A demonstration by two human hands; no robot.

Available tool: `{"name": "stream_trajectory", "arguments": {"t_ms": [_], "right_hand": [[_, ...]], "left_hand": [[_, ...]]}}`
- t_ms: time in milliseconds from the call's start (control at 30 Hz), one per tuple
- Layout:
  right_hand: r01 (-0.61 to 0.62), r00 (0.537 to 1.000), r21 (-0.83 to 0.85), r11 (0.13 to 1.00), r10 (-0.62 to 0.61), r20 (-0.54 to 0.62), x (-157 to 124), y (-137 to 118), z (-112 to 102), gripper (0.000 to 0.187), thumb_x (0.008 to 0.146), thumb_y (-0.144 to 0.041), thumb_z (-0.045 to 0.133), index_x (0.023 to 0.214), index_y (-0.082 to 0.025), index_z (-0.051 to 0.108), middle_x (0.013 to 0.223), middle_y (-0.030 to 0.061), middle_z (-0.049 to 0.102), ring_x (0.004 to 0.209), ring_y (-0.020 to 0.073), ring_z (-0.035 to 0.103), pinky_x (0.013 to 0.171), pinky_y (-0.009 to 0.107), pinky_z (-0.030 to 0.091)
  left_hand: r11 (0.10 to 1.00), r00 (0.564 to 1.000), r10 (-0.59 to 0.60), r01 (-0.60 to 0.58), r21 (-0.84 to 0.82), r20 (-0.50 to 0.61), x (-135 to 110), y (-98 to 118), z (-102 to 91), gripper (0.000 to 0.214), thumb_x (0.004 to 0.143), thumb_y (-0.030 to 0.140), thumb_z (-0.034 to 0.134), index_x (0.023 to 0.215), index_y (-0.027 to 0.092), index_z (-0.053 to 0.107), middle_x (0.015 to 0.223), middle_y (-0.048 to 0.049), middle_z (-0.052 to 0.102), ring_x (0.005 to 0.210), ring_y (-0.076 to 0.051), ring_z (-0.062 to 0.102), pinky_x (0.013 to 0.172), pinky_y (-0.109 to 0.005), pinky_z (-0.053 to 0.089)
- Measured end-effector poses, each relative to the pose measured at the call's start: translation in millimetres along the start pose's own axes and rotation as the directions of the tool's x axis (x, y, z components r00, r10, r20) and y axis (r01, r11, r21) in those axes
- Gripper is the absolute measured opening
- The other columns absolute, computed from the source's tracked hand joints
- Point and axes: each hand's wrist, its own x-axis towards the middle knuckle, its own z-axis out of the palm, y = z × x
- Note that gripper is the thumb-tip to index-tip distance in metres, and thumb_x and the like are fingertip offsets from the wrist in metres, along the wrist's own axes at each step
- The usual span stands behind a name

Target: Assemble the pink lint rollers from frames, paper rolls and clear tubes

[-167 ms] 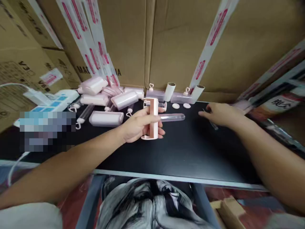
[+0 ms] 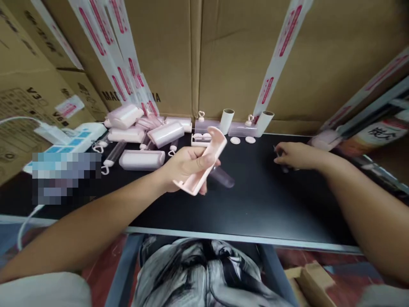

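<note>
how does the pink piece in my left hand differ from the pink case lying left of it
The pink piece is gripped in the left hand and tilted above the table; the pink case lies flat on it, untouched. The pink piece is a thin, open bracket; the pink case is a closed block. Both are pale pink.
</note>
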Motion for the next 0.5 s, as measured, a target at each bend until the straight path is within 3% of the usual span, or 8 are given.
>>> {"name": "stream_trajectory", "arguments": {"t_ms": [67,133,200,233,267,333,433,500], "right_hand": [[0.051,0.999,0.185,0.981,-0.047,-0.025,-10.7,-3.7,-7.4,0.030,0.087,-0.021,0.063,0.117,-0.015,0.062,0.074,0.0054,0.072,0.059,0.0192,0.065,0.059,0.031,0.049],[0.129,0.985,0.382,0.915,-0.073,-0.157,-28.8,-11.2,-16.6,0.032,0.091,-0.022,0.060,0.122,-0.014,0.062,0.075,0.0045,0.069,0.060,0.0177,0.065,0.058,0.030,0.051],[0.249,0.951,0.512,0.822,-0.105,-0.292,-52.6,-22.1,-23.4,0.027,0.097,-0.027,0.060,0.121,-0.015,0.066,0.073,0.0024,0.064,0.060,0.0146,0.061,0.054,0.027,0.047],[0.350,0.920,0.528,0.774,-0.179,-0.348,-65.5,-28.7,-25.0,0.026,0.099,-0.030,0.061,0.119,-0.017,0.069,0.070,0.0007,0.061,0.057,0.0122,0.056,0.052,0.025,0.044],[0.471,0.869,0.532,0.704,-0.268,-0.415,-78.3,-36.0,-25.1,0.024,0.101,-0.031,0.061,0.118,-0.018,0.072,0.070,-0.0002,0.059,0.056,0.0101,0.052,0.051,0.024,0.041],[0.697,0.710,0.448,0.560,-0.453,-0.539,-101.8,-52.0,-21.6,0.018,0.100,-0.027,0.065,0.113,-0.022,0.077,0.083,0.0032,0.067,0.064,0.0095,0.057,0.055,0.023,0.043],[0.865,0.501,0.329,0.378,-0.627,-0.596,-126.0,-76.6,-10.2,0.026,0.098,-0.015,0.066,0.117,-0.028,0.078,0.099,0.0052,0.073,0.082,0.0129,0.068,0.066,0.023,0.052],[0.904,0.425,0.310,0.294,-0.690,-0.586,-133.7,-90.7,-1.7,0.033,0.098,-0.011,0.065,0.123,-0.029,0.076,0.094,0.0037,0.073,0.079,0.0130,0.068,0.065,0.023,0.054]], "left_hand": [[0.992,0.989,0.092,-0.080,0.102,-0.117,-2.6,3.1,3.2,0.039,0.077,0.044,0.084,0.069,0.013,0.060,0.056,0.0020,0.059,0.043,-0.010,0.057,0.043,-0.020,0.044],[0.974,0.965,0.180,-0.148,0.169,-0.192,-4.0,5.8,5.7,0.025,0.076,0.027,0.077,0.064,0.013,0.061,0.059,0.0019,0.059,0.050,-0.009,0.057,0.053,-0.022,0.049],[0.962,0.959,0.233,-0.204,0.182,-0.161,-4.3,7.7,6.5,0.007,0.074,0.020,0.069,0.073,0.013,0.070,0.068,-0.0019,0.067,0.070,-0.017,0.069,0.072,-0.031,0.057],[0.959,0.962,0.247,-0.225,0.170,-0.119,-4.1,8.4,6.4,0.010,0.074,0.019,0.065,0.077,0.013,0.072,0.074,-0.0052,0.071,0.085,-0.023,0.074,0.084,-0.036,0.059],[0.959,0.965,0.254,-0.243,0.146,-0.068,-4.0,8.7,6.2,0.014,0.074,0.019,0.062,0.078,0.012,0.073,0.080,-0.0086,0.074,0.098,-0.028,0.075,0.095,-0.041,0.057],[0.963,0.966,0.256,-0.258,0.071,0.046,-3.6,8.3,6.3,0.015,0.076,0.024,0.060,0.076,0.012,0.070,0.083,-0.0121,0.075,0.104,-0.033,0.075,0.104,-0.049,0.053],[0.970,0.962,0.243,-0.243,-0.020,0.125,-2.5,3.8,7.9,0.021,0.080,0.037,0.062,0.081,0.016,0.060,0.069,-0.0049,0.064,0.072,-0.026,0.071,0.081,-0.046,0.058],[0.955,0.958,0.271,-0.280,0.100,0.095,-1.4,-1.4,9.1,0.031,0.087,0.048,0.057,0.093,0.018,0.058,0.068,-0.0012,0.058,0.058,-0.019,0.061,0.063,-0.037,0.053]]}}
